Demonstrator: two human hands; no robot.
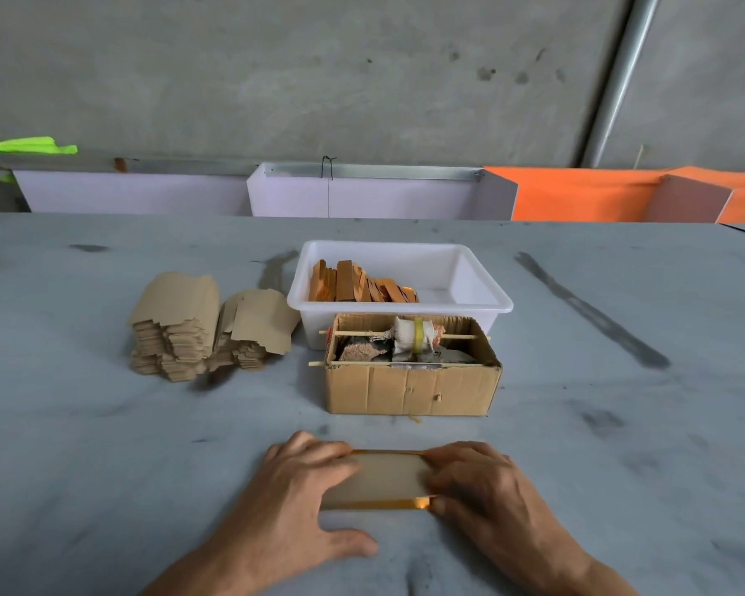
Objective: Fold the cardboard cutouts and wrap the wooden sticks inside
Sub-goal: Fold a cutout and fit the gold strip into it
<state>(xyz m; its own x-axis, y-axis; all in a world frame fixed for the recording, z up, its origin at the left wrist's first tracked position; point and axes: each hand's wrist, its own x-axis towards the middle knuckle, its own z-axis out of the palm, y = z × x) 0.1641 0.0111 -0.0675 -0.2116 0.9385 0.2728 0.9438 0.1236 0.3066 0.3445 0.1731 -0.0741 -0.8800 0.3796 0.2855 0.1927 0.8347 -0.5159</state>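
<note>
Kraft-brown cardboard cutout [377, 478] lies flat on the grey table [104, 445] at six o'clock, near my edge, and I read it as folded over wooden sticks: an amber strip shows along its far edge and a glossier one along its near edge. My left hand [291, 499] presses its left end with fingers laid fairly straight over the top, thumb splayed on the table. My right hand [476, 488] covers the right end; its fingers bend down over that end, but I cannot tell whether they pinch the wrap or only press it.

Risk, as I judge it: the fold is held by pressure alone, so if I lift either hand the flap may spring open and the sticks slide out at the near edge. Uneven pressure could also skew the crease.

At twelve o'clock, close by, stands an open corrugated box [411, 387] with skewers through it and rag bundles inside. Behind it, touching, is a white plastic tub [482, 290] holding more orange-brown sticks [360, 286]. At ten o'clock sit two stacks of unfolded cutouts [190, 326]; a careless reach could topple them.
</note>
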